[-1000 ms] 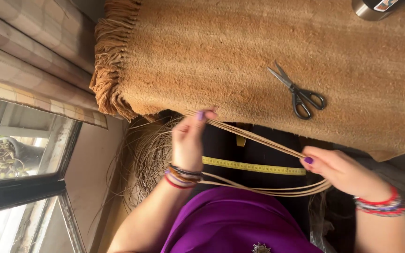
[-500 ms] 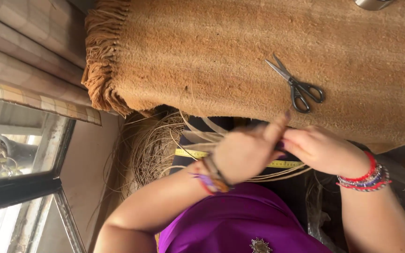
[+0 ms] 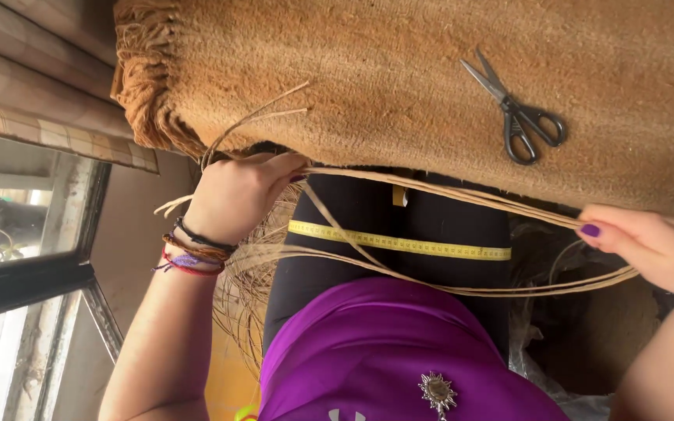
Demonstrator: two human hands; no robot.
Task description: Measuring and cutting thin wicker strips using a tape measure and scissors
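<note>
I stretch pale reed strands (image 3: 462,195) between my left hand (image 3: 235,195) and right hand (image 3: 649,245), both grips closed on them; pulled harder, the strands could snap or slip free.

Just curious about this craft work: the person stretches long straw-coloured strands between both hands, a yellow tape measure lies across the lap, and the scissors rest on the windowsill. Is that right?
Not quite. The scissors lie on the brown woven mat, not on the windowsill, as the head view shows. The rest holds: the left hand and right hand stretch the straw-coloured strands between them, and the yellow tape measure lies across the lap.
</note>
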